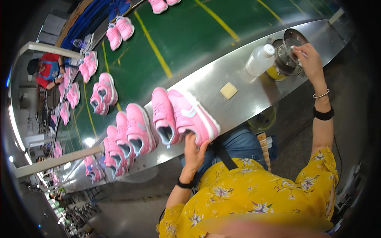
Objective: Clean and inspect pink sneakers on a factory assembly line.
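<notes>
My left hand (193, 154) grips a pink sneaker (190, 115) by its heel opening, tilting it at the edge of the metal bench. Beside it another pink sneaker (162, 115) rests with its toe pointing away from me. Off to the right, my right hand (311, 63) pinches a thin white-ended stick (298, 51) over a dark round metal pot (286, 65). What kind of tool the stick is, I cannot make out. Just left of the pot stands a translucent plastic bottle (257, 63) with a white cap.
A small cream square pad (228, 91) lies on the metal bench (210, 87). More pink sneakers (137, 129) line its left part. Beyond runs a green conveyor belt (182, 51) with yellow lines, carrying pairs of pink sneakers (104, 93). Another person (49, 71) works across the belt.
</notes>
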Demonstrator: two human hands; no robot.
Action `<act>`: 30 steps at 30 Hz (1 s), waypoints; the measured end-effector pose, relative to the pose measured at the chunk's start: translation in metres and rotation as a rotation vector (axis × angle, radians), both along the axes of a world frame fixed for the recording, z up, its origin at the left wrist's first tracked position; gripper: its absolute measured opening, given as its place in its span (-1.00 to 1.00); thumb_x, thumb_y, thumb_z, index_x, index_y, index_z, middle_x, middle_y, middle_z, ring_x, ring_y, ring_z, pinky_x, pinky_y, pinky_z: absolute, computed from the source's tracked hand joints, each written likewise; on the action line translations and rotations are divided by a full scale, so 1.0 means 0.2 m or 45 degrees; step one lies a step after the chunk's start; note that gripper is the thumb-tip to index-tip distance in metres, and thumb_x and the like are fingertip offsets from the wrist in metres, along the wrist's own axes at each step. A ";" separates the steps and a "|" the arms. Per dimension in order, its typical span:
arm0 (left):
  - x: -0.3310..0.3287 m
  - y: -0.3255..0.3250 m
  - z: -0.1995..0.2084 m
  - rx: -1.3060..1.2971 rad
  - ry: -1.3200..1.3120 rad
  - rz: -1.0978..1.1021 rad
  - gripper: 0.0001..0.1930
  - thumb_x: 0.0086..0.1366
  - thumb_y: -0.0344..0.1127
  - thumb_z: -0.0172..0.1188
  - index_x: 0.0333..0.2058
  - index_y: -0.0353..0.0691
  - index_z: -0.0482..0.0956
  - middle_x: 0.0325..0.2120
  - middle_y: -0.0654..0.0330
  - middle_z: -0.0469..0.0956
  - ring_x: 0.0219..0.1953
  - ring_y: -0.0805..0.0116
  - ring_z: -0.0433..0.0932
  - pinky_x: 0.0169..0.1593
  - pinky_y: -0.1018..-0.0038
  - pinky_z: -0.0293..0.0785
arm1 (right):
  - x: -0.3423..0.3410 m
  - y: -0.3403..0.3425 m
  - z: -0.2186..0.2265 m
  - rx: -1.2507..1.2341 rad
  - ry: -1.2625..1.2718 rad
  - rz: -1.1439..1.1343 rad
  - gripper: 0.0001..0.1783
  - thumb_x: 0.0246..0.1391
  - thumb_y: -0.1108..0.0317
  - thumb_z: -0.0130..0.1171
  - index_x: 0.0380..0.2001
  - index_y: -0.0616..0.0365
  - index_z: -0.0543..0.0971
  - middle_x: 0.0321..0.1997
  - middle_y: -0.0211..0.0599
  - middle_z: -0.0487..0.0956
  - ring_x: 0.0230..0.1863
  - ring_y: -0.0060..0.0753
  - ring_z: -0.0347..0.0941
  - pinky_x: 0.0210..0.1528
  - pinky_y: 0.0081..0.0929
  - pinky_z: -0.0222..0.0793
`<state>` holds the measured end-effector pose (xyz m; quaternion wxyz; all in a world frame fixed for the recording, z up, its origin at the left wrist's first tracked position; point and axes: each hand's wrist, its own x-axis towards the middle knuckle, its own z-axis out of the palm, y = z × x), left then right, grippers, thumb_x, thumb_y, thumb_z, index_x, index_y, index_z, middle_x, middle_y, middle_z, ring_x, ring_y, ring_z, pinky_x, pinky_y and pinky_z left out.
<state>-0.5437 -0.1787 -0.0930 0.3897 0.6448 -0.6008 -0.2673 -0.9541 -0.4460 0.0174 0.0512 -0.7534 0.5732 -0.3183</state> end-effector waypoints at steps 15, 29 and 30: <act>-0.05 0.01 -0.09 -0.023 -0.026 -0.001 -0.48 0.14 -0.33 0.44 0.00 -0.41 0.41 -0.08 -0.19 0.44 -0.04 -0.23 0.40 0.04 0.15 0.37 | -0.10 -0.11 -0.07 -0.005 0.084 0.043 -0.81 0.16 0.36 0.25 -0.21 0.23 0.68 -0.25 -0.18 0.65 -0.22 -0.26 0.61 -0.12 -0.42 0.48; -0.12 -0.01 -0.03 0.008 -0.149 0.050 -0.47 0.11 -0.34 0.45 -0.06 -0.47 0.40 -0.13 -0.28 0.47 -0.03 -0.31 0.38 0.00 0.08 0.36 | 0.36 0.25 0.11 -0.713 -0.090 -0.179 -0.86 0.14 0.49 0.25 -0.23 0.11 0.71 -0.20 -0.36 0.70 -0.19 -0.41 0.63 -0.12 -0.47 0.52; -0.12 0.00 -0.02 0.058 -0.146 0.045 -0.47 0.11 -0.34 0.45 -0.06 -0.48 0.39 -0.14 -0.29 0.47 -0.03 -0.32 0.38 0.00 0.07 0.36 | 0.47 0.33 0.08 -0.666 -0.180 -0.201 -0.85 0.12 0.52 0.26 -0.25 0.08 0.72 -0.20 -0.37 0.70 -0.20 -0.42 0.63 -0.12 -0.46 0.52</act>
